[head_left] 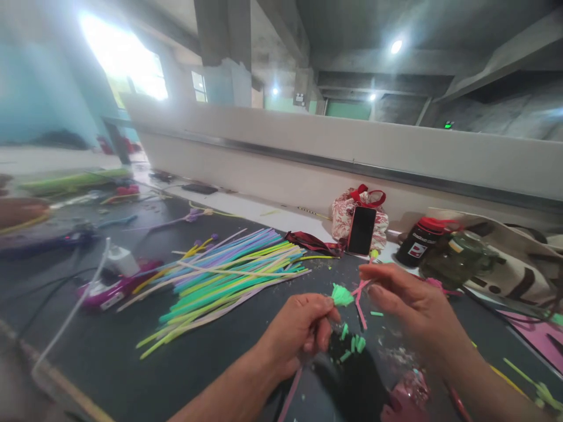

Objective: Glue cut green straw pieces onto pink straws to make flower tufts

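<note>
My left hand (308, 328) is closed in a pinch around a fan-shaped bright green tuft (342, 295), which sticks out past its fingertips. Several short cut green pieces (359, 343) lie on the dark table just below it. To the right, my right hand (407, 299) is raised with thumb and fingers curved and apart, and I see nothing held in it. By its fingertips is a bent pink fuzzy stem (361, 310), partly behind the fingers; whether they touch cannot be told. A small yellow tip (373, 254) shows above that stem.
A pile of coloured fuzzy stems (233, 275) lies at left, beside a purple power strip (105, 290) with a white charger (122, 261). At the back stand a phone (361, 230), a patterned bag (341, 214), a black bottle (416, 243) and a dark jar (460, 258).
</note>
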`<state>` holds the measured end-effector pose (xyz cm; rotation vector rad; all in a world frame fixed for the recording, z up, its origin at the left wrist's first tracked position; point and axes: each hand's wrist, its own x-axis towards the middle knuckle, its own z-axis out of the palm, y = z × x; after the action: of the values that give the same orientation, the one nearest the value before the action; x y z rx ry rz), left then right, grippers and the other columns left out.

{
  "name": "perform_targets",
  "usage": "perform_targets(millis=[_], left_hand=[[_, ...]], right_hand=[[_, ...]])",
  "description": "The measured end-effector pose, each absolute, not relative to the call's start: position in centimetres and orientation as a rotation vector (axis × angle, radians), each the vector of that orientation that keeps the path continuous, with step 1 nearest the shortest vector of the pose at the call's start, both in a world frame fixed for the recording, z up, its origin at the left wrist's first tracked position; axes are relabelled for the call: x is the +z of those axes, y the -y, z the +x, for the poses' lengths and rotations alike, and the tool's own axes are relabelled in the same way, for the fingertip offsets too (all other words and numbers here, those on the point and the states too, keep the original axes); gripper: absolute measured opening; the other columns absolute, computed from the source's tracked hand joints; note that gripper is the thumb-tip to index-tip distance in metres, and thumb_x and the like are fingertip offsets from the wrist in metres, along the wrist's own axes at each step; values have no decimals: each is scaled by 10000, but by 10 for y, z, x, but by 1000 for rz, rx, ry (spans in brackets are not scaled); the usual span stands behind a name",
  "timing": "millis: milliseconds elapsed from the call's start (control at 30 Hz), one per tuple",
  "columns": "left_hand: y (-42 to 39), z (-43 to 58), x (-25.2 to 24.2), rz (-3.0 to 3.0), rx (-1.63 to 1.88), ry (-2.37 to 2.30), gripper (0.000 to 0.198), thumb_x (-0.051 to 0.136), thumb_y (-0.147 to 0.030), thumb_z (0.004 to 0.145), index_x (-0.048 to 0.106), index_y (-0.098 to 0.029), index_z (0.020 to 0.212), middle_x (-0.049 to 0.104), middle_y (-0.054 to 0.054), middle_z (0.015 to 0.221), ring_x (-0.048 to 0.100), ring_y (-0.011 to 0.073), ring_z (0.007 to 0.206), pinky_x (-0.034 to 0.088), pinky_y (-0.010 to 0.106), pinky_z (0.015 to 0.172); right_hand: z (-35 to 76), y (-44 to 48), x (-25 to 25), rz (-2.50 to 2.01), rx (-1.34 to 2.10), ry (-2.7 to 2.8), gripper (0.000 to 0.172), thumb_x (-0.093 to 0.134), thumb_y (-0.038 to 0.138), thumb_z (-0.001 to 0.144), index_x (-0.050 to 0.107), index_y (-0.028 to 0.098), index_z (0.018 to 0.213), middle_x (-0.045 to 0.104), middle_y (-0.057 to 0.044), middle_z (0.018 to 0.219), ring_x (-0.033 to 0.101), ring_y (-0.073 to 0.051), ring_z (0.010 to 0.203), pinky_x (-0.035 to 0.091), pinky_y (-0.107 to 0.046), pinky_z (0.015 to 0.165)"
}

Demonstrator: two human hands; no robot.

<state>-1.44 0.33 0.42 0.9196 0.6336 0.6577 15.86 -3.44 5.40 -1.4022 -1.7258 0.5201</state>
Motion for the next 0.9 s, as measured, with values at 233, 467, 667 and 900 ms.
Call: perform_targets(millis=[233,467,667,900], left_hand=[[6,-11,6,945,724,-531,301,532,-400,714,522,-140,563,435,-46,310,233,16,247,101,173,317],[10,-12,1,1004,737,-498,339,564,-452,685,491,-150,548,445,-45,313,248,18,257,92,179,326],[8,-12,-1,1042,750,-480,363,563,-488,681,492,-155,558,434,-55,305,253,22,255,122,174,327],[6,-13,-3,1106,760,-521,372,568,-498,674,498,-151,560,443,-52,318,255,22,269,141,168,334]], right_hand=[[129,47,45,-1272,1036,1506,604,628,219,666,376,246,1214,561,-9,906,568,-153,750,462,-275,658],[119,46,50,-1324,962,1533,533,564,167,694,379,249,1187,533,3,897,551,-132,737,444,-236,612],[118,51,52,-1391,821,1645,536,533,143,708,364,270,1201,550,-1,935,560,-136,782,449,-220,602],[119,52,50,-1390,594,1794,544,500,112,712,364,286,1209,570,11,936,572,-139,809,441,-270,712]])
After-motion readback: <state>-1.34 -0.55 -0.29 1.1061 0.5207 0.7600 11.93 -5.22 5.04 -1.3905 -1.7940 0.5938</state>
